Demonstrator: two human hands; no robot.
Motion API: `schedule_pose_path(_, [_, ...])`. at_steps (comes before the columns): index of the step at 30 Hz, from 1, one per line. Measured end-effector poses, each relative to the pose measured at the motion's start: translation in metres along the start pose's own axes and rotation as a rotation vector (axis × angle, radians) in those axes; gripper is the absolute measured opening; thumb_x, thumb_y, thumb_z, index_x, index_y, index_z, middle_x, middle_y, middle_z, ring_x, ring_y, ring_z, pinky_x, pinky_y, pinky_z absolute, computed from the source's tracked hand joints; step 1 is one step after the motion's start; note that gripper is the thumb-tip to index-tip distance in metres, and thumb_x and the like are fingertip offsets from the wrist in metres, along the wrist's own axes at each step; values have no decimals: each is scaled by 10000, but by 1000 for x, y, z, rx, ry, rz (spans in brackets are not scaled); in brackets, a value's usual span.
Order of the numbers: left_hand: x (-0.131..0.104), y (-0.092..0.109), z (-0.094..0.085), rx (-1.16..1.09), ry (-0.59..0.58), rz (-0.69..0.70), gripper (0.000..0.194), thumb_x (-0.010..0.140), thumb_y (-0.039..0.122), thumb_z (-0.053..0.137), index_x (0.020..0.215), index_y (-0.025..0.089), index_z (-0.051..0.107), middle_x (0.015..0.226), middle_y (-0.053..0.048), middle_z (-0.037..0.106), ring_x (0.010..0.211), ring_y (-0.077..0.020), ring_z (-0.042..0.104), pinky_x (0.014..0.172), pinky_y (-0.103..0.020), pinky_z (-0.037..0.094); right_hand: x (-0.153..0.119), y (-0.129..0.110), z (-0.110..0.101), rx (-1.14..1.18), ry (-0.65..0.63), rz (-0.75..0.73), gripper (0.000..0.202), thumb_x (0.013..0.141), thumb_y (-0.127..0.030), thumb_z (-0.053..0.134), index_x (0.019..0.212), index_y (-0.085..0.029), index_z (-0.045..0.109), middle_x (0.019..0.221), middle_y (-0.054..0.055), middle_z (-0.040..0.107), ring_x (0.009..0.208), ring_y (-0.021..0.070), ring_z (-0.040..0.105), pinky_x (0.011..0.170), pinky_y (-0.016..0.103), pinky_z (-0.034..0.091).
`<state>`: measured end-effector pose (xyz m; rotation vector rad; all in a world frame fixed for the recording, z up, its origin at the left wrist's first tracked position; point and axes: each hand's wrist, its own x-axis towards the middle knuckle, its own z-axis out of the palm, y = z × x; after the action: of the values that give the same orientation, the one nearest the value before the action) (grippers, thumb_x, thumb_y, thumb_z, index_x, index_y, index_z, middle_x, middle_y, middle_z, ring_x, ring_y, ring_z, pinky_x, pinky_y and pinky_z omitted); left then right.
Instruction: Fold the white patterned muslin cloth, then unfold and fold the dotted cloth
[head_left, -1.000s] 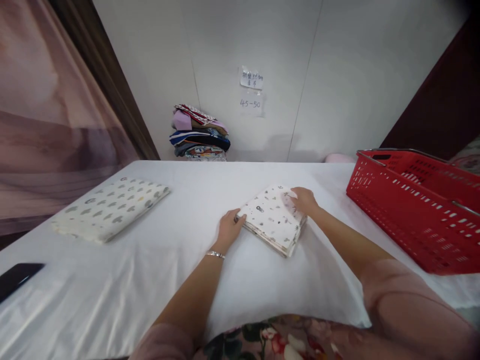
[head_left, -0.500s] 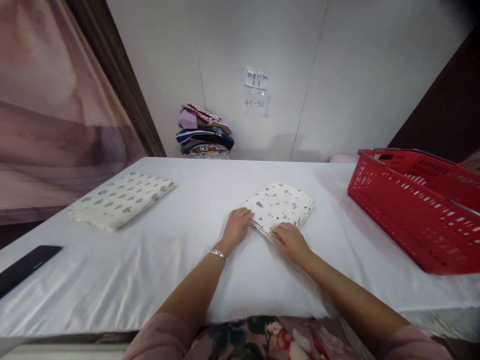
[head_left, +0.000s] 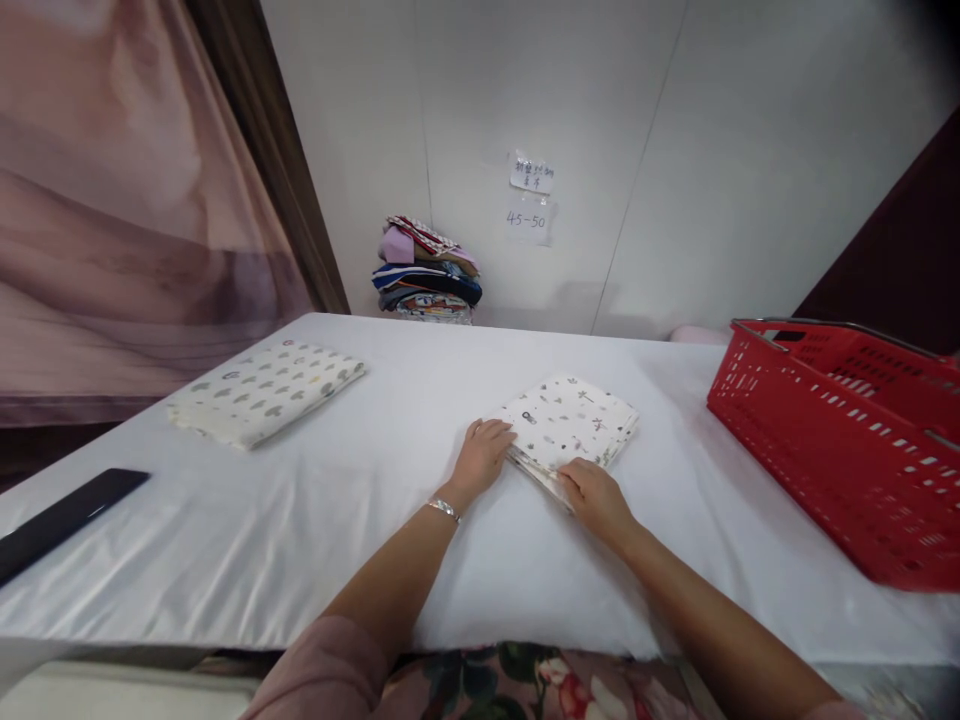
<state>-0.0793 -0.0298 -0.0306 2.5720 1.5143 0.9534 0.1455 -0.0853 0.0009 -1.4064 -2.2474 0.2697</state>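
A white folded cloth (head_left: pixel 574 425) with small scattered prints lies on the white-covered table in front of me. My left hand (head_left: pixel 482 458) holds its left corner, with the fingers curled over the edge. At the near edge my right hand (head_left: pixel 598 500) pinches the layers between thumb and fingers, and the lower layers show a little apart there. Farther left rests a second folded cloth (head_left: pixel 281 390), cream with grey shapes, which neither hand touches.
A red perforated basket (head_left: pixel 832 450) stands at the table's right side. A black flat object (head_left: pixel 71 520) lies at the left edge. Behind the table rises a stack of folded fabrics (head_left: pixel 429 275) against the wall, near paper signs (head_left: pixel 531 200). A pink curtain (head_left: pixel 112 230) hangs on the left.
My right hand has drawn the near edge of the cloth slightly toward me, and the layers gape more. The left hand stays at the corner. The whole view has shifted slightly.
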Motion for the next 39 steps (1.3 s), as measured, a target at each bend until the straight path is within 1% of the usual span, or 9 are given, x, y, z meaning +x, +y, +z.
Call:
schedule_pose_path(6, [1,-1,-1,-19,-14,7,260,871,216,442,1063,265,610,1160,-24,602,1135,-176,470,1049,-438,254,-2,5,3,38,-11,-8,265,914,-267,331,828,-213,576,799,31,578,773,171,525,691,288,398])
schedule_pose_path(10, [6,1,-5,-3,-28,19,239,870,206,443,1020,265,620,1052,-16,635,1054,-170,507,1056,-445,228,-3,2,3,-38,-50,-59,223,902,-262,381,828,-199,582,817,40,574,786,175,510,702,290,382])
schedule_pose_path(16, [10,5,-9,40,-44,34,274,890,198,379,975,259,633,993,-27,639,1018,-173,516,1050,-437,236,-11,1,8,-137,-59,-115,161,853,-228,462,947,-193,587,934,64,569,853,200,486,750,319,370])
schedule_pose_path(21, [5,2,-8,-12,-69,22,274,882,195,384,998,248,627,1031,-43,626,1028,-183,513,999,-418,309,-18,-1,13,-163,-17,-162,211,861,-191,437,1018,-196,579,964,87,567,864,216,478,761,347,371])
schedule_pose_path(26, [5,8,-9,-62,-14,-28,253,879,289,422,1033,240,617,1089,-44,622,1080,-192,508,1031,-431,279,-21,0,18,-180,5,-178,264,837,-138,449,1076,-180,554,999,98,558,907,229,474,787,362,374])
schedule_pose_path(28, [5,15,-7,-58,-18,4,294,889,333,405,1104,245,587,1166,-44,598,1159,-203,465,1058,-452,236,-21,-2,19,-188,10,-179,294,827,-118,451,1102,-172,541,1014,102,557,925,229,470,807,370,374])
schedule_pose_path(31, [4,22,2,-32,-103,122,351,903,348,375,1209,257,522,1276,-40,536,1257,-217,382,1085,-486,172,-22,-6,16,-187,1,-166,340,810,-90,448,1130,-172,529,1016,99,563,931,223,472,822,377,382])
schedule_pose_path(35, [1,20,11,3,-155,172,382,910,361,361,1255,254,485,1318,-43,502,1273,-226,373,1091,-504,157,-29,-6,9,-36,24,-173,351,807,-113,460,1139,-198,533,1061,84,565,980,209,487,864,374,400])
schedule_pose_path(39, [-3,24,8,10,-122,174,445,884,432,401,1281,240,461,1325,-62,493,1279,-241,362,1084,-509,181,-34,20,2,228,232,-84,273,845,-207,452,1084,-219,583,1142,79,565,1079,194,486,942,369,389])
